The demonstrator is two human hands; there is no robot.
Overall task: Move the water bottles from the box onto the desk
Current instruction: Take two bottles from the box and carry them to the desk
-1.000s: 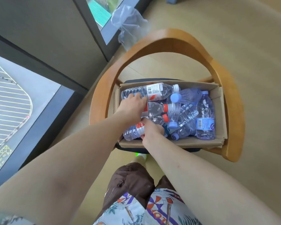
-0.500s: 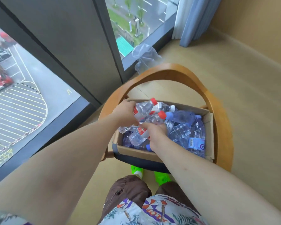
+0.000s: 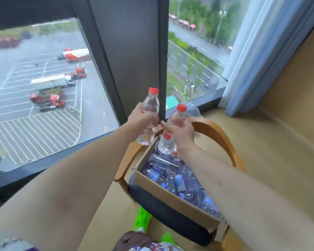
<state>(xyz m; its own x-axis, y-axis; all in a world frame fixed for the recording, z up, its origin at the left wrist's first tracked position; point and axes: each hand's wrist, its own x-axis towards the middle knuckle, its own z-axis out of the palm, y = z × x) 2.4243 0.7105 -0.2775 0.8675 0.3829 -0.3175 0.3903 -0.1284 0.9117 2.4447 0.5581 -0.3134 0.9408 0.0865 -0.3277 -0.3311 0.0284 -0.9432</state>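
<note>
Bottles clear, red-capped | left hand [image 3: 140,120] grips one bottle [image 3: 150,113] | right hand [image 3: 179,132] grips another [image 3: 170,134]

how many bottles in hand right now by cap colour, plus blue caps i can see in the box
Red-capped bottles in hand: 2, one in the left hand, one in the right hand.
Blue caps showing in the box: about 3; the rest are hidden.
Total: about 5.

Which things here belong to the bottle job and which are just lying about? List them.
Job: bottle in left hand, left hand; bottle in right hand, right hand; cardboard box with blue-capped bottles.

Lying about: wooden chair, plastic bag, curtain.
</note>
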